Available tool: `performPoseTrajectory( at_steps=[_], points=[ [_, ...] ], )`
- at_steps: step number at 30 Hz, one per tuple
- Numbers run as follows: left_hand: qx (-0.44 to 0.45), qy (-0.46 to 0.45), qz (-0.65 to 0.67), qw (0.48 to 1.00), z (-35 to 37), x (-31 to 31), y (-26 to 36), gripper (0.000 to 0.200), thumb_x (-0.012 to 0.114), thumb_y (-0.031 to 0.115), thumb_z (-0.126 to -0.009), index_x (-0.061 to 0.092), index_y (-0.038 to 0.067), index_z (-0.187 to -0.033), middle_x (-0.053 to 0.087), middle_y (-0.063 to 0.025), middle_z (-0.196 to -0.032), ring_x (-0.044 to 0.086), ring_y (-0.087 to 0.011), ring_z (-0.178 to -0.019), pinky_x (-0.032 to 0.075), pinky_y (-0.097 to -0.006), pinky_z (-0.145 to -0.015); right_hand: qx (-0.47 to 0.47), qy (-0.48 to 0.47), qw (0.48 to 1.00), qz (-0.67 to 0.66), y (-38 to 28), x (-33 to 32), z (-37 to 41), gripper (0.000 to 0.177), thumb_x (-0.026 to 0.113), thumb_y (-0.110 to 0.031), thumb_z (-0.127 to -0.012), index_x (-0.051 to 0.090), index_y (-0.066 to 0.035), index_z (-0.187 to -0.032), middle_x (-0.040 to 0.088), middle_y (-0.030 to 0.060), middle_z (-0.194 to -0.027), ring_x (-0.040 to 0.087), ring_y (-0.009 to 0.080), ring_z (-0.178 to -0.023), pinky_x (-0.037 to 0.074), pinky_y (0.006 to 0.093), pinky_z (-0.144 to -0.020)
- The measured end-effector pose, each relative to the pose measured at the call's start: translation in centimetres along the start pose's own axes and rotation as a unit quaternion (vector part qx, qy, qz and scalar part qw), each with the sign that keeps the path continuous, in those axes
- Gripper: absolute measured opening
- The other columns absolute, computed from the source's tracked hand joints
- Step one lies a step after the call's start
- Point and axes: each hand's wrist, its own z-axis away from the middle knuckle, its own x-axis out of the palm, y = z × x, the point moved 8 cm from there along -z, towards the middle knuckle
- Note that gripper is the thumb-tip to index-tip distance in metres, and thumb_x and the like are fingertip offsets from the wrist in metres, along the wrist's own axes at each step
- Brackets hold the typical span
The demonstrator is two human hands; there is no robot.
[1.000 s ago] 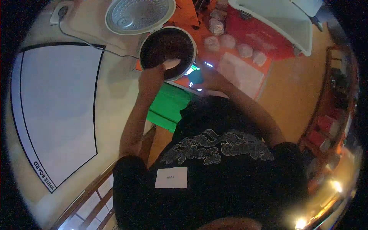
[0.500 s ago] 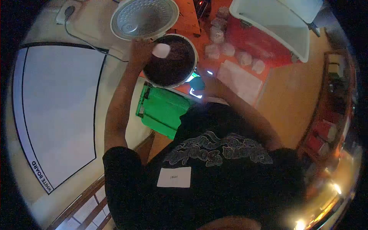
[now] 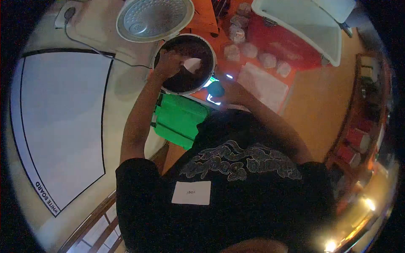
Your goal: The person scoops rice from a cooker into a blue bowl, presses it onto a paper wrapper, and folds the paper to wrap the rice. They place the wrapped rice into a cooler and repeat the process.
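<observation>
My left hand is over the open rice cooker, closed on a white rice paddle. The paddle's blade is inside the pot, above or against its dark contents, which I cannot identify. Beside the cooker's near right rim, my right hand is closed around a dark teal object, perhaps cup-like; its shape is blurred. Below that hand, a brightly lit panel shows in part. The cooker's lid stands raised at the back, its dimpled metal inside facing me.
Several wrapped pale lumps sit on the orange table, near a whitish sheet. A large white bin stands at the back right. A green box is below the cooker, and a whiteboard hangs left.
My left hand has moved from the pot's left rim further in over its contents, taking the white paddle rightward and tilting it. My right hand has barely moved.
</observation>
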Motion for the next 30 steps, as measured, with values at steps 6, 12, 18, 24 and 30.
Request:
performPoseTrajectory(
  at_steps=[6,12,18,24,30],
  points=[
    [-0.08,-0.075,0.081,0.991,0.8,0.5,1.2,0.032,0.056,0.019,-0.085,0.068,0.025,-0.114,0.067,-0.01,-0.11,0.057,-0.0325,-0.11,0.032,-0.0564,-0.093,0.032,-0.034,0.998,0.032,0.7,1.0,-0.6,0.114,0.084,-0.032,-0.063,0.013,-0.002,-0.148,0.039,0.0289,-0.137,0.057,0.0395,-0.111,0.057,0.0459,-0.082],
    [-0.065,-0.051,0.045,0.996,1.9,2.5,-0.1,0.036,0.048,0.028,-0.09,0.063,0.031,-0.123,0.065,-0.0115,-0.118,0.057,-0.0333,-0.113,0.032,-0.0601,-0.094,0.069,-0.05,0.995,-0.051,0.6,0.5,0.3,0.119,0.083,-0.038,-0.062,0.009,-0.003,-0.149,0.033,0.03,-0.143,0.046,0.0389,-0.125,0.044,0.0455,-0.102],
    [-0.109,-0.129,0.104,0.98,3.3,3.3,-0.9,0.033,0.044,0.031,-0.095,0.063,0.03,-0.123,0.065,-0.0119,-0.117,0.059,-0.0342,-0.111,0.034,-0.0592,-0.092,-0.014,-0.028,1.0,-0.001,-0.2,0.4,-0.3,0.12,0.083,-0.04,-0.062,0.01,-0.003,-0.15,0.031,0.0285,-0.146,0.039,0.0394,-0.13,0.037,0.0427,-0.109],
    [-0.125,-0.047,0.12,0.984,2.7,4.0,0.1,0.032,0.051,0.028,-0.093,0.066,0.026,-0.121,0.068,-0.0106,-0.112,0.062,-0.032,-0.107,0.041,-0.0511,-0.093,0.018,-0.039,0.999,0.0,-0.3,0.1,-0.6,0.117,0.083,-0.038,-0.063,0.013,-0.004,-0.15,0.037,0.0252,-0.144,0.043,0.0392,-0.128,0.039,0.0422,-0.106],
    [-0.117,-0.1,0.145,0.977,3.0,3.5,0.0,0.035,0.041,0.035,-0.098,0.062,0.027,-0.125,0.064,-0.0112,-0.122,0.059,-0.0343,-0.112,0.035,-0.062,-0.091,-0.103,0.007,0.994,-0.047,0.4,-0.2,-1.2,0.108,0.081,-0.022,-0.068,0.015,-0.006,-0.151,0.044,0.02,-0.141,0.052,0.0307,-0.121,0.042,0.0417,-0.102]
  ],
)
